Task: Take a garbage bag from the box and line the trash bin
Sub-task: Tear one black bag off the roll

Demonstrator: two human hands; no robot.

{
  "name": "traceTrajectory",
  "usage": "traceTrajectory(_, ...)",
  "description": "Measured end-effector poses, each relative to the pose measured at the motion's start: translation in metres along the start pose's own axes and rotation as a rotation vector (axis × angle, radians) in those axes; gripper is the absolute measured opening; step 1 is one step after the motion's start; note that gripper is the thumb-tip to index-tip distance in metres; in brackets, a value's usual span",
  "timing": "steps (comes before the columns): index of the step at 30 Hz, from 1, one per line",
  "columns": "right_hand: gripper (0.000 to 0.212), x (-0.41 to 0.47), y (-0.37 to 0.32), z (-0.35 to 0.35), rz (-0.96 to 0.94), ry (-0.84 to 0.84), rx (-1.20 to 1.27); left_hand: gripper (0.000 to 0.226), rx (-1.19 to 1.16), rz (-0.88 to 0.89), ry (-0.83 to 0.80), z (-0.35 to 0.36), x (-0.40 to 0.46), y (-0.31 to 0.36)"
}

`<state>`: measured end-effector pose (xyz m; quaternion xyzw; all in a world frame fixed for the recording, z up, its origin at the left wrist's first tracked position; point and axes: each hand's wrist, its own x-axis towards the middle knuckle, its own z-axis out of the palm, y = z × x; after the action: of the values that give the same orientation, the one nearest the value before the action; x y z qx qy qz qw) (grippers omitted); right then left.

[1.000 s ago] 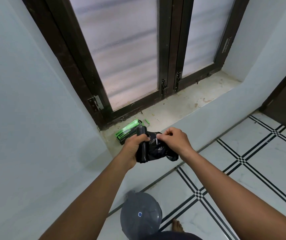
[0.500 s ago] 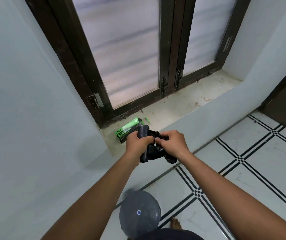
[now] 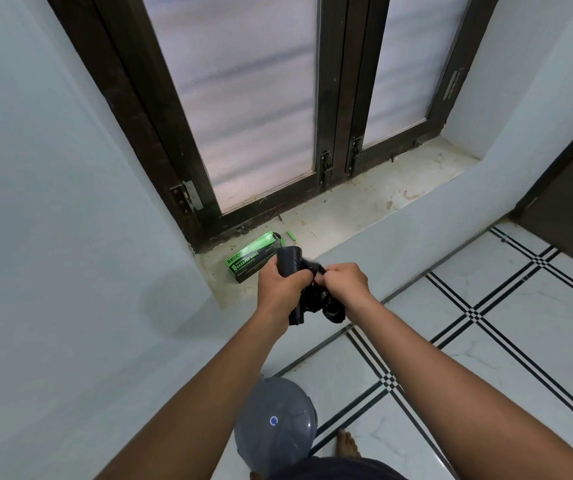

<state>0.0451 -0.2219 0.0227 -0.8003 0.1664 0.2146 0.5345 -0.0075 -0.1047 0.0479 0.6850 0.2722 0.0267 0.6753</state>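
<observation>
Head view: both hands (image 3: 313, 285) grip black garbage bags (image 3: 313, 303) near box (image 3: 248, 261).

Both forearms are bare, no sleeves, watch or rings showing on the left hand (image 3: 280, 287) or right hand (image 3: 345, 284). A bare foot (image 3: 346, 445) appears at bottom centre, above dark clothing (image 3: 333, 471).

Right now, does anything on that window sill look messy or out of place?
Yes. A small green scrap lies loose on the sill just beyond the box, apparently torn off it. The sill is also stained and littered with bits of debris near the window frame. Nothing looks spilled.
</observation>
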Motion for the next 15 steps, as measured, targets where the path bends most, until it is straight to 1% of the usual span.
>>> traceTrajectory(1, 0.01, 0.004, 0.001, -0.003, 0.084, -0.038, 0.085, 0.027, -0.018, 0.022, -0.014, -0.002, -0.001, 0.0)
traceTrajectory(2, 0.016, 0.006, 0.003, -0.006, 0.159, -0.082, 0.176, 0.027, -0.029, 0.043, -0.021, -0.003, 0.0, 0.001)
traceTrajectory(4, 0.014, 0.004, 0.007, -0.007, 0.197, -0.188, 0.308, 0.027, -0.042, 0.055, -0.02, -0.005, 0.001, 0.003)
traceTrajectory(5, 0.017, 0.003, 0.009, -0.008, 0.182, -0.247, 0.327, 0.028, -0.044, 0.047, -0.015, -0.006, 0.003, 0.004)
traceTrajectory(7, 0.036, 0.003, 0.012, -0.013, 0.106, -0.364, 0.352, 0.028, -0.001, 0.057, 0.006, -0.009, 0.007, 0.003)
traceTrajectory(8, 0.044, 0.004, 0.013, -0.018, 0.051, -0.427, 0.327, 0.028, 0.051, 0.083, 0.007, -0.012, 0.009, 0.004)
traceTrajectory(9, 0.044, 0.004, 0.012, -0.023, -0.015, -0.477, 0.256, 0.028, 0.115, 0.113, 0.0, -0.015, 0.01, 0.004)
traceTrajectory(10, 0.038, 0.004, 0.009, -0.027, -0.084, -0.494, 0.129, 0.029, 0.184, 0.145, -0.007, -0.017, 0.011, 0.004)
traceTrajectory(11, 0.028, 0.004, 0.007, -0.029, -0.148, -0.475, -0.025, 0.03, 0.245, 0.174, -0.008, -0.018, 0.012, 0.002)
traceTrajectory(12, 0.019, 0.005, 0.006, -0.03, -0.199, -0.42, -0.153, 0.031, 0.297, 0.195, 0.002, -0.018, 0.013, 0.0)
traceTrajectory(13, 0.012, 0.004, 0.004, -0.028, -0.226, -0.347, -0.22, 0.031, 0.324, 0.205, 0.024, -0.016, 0.014, -0.002)
traceTrajectory(14, 0.008, 0.003, 0.004, -0.025, -0.229, -0.281, -0.214, 0.029, 0.319, 0.198, 0.058, -0.014, 0.013, -0.003)
traceTrajectory(15, 0.006, 0.001, 0.003, -0.022, -0.21, -0.252, -0.141, 0.028, 0.282, 0.178, 0.099, -0.011, 0.014, -0.004)
